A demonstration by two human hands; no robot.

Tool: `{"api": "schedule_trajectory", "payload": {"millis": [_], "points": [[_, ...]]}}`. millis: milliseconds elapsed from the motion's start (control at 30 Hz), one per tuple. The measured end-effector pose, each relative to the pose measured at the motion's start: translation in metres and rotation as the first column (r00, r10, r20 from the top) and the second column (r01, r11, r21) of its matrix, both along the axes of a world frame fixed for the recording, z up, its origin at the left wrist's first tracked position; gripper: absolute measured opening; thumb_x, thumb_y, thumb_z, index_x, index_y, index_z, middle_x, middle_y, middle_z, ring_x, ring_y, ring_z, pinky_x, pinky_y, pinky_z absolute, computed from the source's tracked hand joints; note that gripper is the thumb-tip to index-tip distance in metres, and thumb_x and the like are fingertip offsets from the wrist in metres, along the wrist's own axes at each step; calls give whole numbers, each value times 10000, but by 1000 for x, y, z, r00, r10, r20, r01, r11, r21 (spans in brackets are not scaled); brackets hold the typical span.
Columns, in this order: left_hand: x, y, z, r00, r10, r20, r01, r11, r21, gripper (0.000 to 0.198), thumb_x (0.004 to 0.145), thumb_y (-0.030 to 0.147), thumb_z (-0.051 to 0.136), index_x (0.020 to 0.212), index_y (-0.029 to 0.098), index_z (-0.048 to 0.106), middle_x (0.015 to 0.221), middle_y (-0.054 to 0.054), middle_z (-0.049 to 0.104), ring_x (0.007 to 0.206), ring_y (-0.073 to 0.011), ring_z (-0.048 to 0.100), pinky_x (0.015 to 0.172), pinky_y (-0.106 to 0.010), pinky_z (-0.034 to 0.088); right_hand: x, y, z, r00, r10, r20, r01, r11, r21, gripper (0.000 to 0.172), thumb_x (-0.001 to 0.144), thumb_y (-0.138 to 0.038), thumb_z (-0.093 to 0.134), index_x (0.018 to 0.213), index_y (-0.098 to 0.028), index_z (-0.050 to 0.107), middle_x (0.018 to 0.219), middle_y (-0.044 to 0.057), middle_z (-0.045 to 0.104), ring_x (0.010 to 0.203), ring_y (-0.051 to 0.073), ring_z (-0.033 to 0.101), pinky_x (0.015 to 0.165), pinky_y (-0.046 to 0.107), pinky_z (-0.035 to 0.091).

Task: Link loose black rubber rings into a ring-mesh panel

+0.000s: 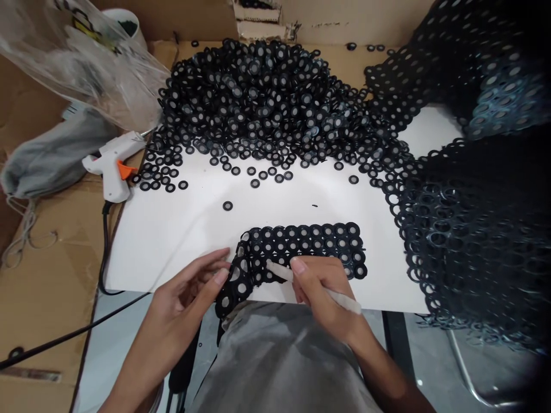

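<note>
A sheet of joined black rings with pale centres [304,232] lies on the white board [172,241], close to its front edge. Its left end bends up and hangs over that edge. My left hand [189,292] pinches this raised end between thumb and fingers. In my right hand [321,284] is a whitish pen-like stick [279,269], held like a pencil, its tip on or just above the sheet's rings near the left part. What the stick is exactly, I cannot tell.
Behind the sheet rises a big heap of loose black rings [258,97]. A white glue gun [116,163] with an orange trigger stands at the left, its black cable [104,246] running down. Larger ring sheets [469,241] pile up at the right. A clear plastic bag [99,63] sits back left.
</note>
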State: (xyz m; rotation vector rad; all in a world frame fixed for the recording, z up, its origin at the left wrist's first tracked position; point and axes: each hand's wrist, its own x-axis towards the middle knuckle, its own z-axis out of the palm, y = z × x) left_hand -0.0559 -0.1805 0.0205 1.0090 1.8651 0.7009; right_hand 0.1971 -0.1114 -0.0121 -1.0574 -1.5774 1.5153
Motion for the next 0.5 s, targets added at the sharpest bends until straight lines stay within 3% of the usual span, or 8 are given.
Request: {"api": "schedule_trajectory", "payload": {"millis": [133, 300, 367, 500], "points": [[7, -1, 5, 993, -41, -111, 35, 998, -52, 550, 1034, 725, 618, 1426, 376, 782, 1454, -23, 781, 1376, -350, 707, 1145, -506, 611, 1, 0, 2, 1000, 12, 4, -11, 1000, -13, 652, 1214, -396, 467, 593, -201, 442, 563, -32, 471, 531, 119, 465, 553, 324, 303], [7, -3, 8, 991, -3, -137, 1, 1000, -16, 639, 1084, 760, 448, 1511, 379, 733, 1455, -32, 778, 1354, -384, 726, 1192, -616, 575, 2, 1, 1, 1000, 31, -3, -31, 999, -27, 651, 1211, -393, 468, 591, -203, 413, 567, -31, 446, 538, 121, 447, 566, 330, 294], [9, -4, 7, 987, 59, -150, -51, 997, 57, 622, 1074, 741, 508, 1558, 393, 686, 1412, -41, 795, 1344, -379, 735, 1206, -631, 563, 3, 1, 0, 999, 37, -11, -38, 999, -27, 640, 1210, -397, 471, 602, -205, 417, 574, -32, 447, 545, 124, 452, 571, 331, 299], [27, -3, 2, 981, 141, -130, -119, 980, 162, 761, 911, 617, 850, 1601, 396, 617, 1281, -61, 823, 1220, -362, 798, 1053, -546, 683, 3, 2, 0, 999, 45, -14, -45, 999, -24, 630, 1210, -397, 475, 612, -205, 422, 582, -33, 454, 549, 124, 460, 575, 329, 308]]}}
